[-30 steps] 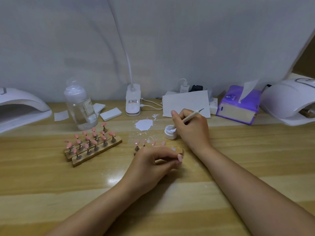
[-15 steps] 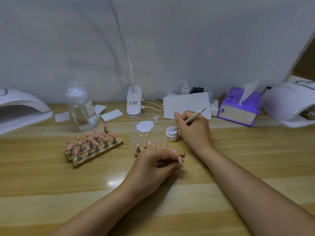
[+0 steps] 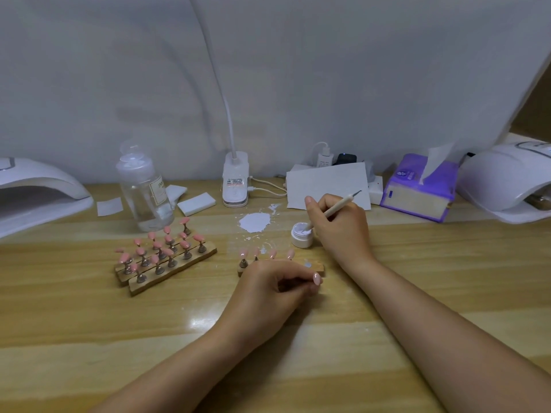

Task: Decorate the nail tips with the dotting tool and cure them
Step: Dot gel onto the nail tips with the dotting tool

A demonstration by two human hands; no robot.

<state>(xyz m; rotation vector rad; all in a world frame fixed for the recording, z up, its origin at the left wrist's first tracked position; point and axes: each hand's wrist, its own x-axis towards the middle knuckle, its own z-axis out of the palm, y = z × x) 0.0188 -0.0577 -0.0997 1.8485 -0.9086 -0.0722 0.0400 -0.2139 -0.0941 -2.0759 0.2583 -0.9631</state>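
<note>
Wooden table (image 3: 89, 323): right hand (image 3: 343, 231) gripping dotting tool (image 3: 337, 207), left hand (image 3: 268, 296) curled by nail-tip holder (image 3: 313, 267).

Dotting tool (image 3: 335, 207) tilted, lower tip in small white jar (image 3: 302, 234); pink nail tips (image 3: 256, 252) upright on wooden holder (image 3: 316, 266) just near of jar.

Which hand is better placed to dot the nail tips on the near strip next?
Right. The right hand already holds the dotting tool, its lower end at the small white jar. The left hand rests at the near wooden strip, likely steadying it.
</note>
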